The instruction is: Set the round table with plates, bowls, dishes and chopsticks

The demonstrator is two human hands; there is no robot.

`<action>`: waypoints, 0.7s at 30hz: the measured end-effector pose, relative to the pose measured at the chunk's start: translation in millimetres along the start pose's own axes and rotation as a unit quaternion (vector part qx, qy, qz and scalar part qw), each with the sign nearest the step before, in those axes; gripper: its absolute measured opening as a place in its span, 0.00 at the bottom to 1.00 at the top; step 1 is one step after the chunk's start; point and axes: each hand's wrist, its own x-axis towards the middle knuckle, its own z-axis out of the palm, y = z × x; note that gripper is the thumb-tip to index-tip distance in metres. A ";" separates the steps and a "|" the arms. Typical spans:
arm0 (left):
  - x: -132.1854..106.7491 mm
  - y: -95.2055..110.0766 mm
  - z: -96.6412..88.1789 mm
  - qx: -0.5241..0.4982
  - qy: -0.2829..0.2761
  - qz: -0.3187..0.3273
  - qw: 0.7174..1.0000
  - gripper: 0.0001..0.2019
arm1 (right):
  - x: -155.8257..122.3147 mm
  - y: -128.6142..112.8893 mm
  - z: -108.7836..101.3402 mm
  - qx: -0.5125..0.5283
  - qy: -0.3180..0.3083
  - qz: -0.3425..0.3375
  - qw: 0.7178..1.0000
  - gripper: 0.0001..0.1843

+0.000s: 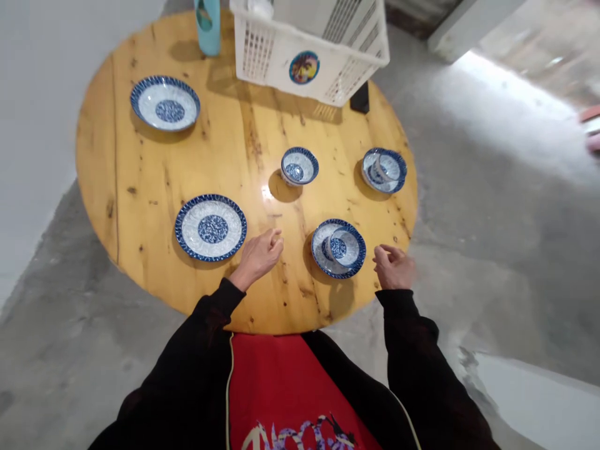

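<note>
Head view. Left hand (257, 256): fingers curled in, narrow, nothing seen in the grip. Right hand (394, 267): also curled and narrow, slightly blurred at its outer side, no object seen in it. Both are over the near side of the table (140, 187).

Items, placed from the hands:
- Near plate (210, 228): just left of the left hand, lying flat.
- Far plate (165, 105): well beyond the left hand, further left.
- Bowl (300, 165): beyond the left hand and a little right of it; upright, apart from the other pieces.
- Near dish (319, 249): between the hands, just beside the right one, not touching it. Near glass (344, 245) is inside its rim.
- Far dish (368, 174): beyond the right hand, with far glass (388, 167) inside its rim.
- Basket (276, 59): beyond both hands, at the far side; contents cannot be made out.
- Blue container (209, 31): left of basket, well beyond the left hand.
- Phone (360, 99): by basket's right corner, beyond the right hand.

Progress (judgement): the arrangement looks largely made. Two dish-and-glass pairs are together, one behind the other; the two plates likewise lie in a near and far place. The bowl is the one piece outside these groupings, so it may be the part left unsettled. Whether the basket holds more tableware cannot be told. Neither hand is handling a piece at this instant.
</note>
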 end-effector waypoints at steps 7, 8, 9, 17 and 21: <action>-39.9 -11.7 -9.9 -0.019 0.001 -0.013 1.000 0.20 | 8.7 -92.5 42.8 0.140 -0.055 -0.019 0.988 0.16; -44.9 -15.1 -10.3 -0.026 0.001 -0.019 0.999 0.20 | 11.2 -103.3 53.4 0.153 -0.077 -0.011 0.985 0.15; -49.0 -18.6 -10.9 -0.032 0.002 -0.026 0.999 0.20 | 14.3 -112.6 63.7 0.162 -0.095 -0.003 0.982 0.14; -27.2 -19.3 -40.0 -0.030 0.084 -0.025 0.996 0.21 | 63.1 -148.1 113.6 0.120 -0.102 -0.013 0.987 0.11; 21.3 -4.3 -56.8 0.029 0.099 -0.020 0.994 0.22 | 91.8 -152.9 128.2 0.102 -0.101 -0.024 0.989 0.13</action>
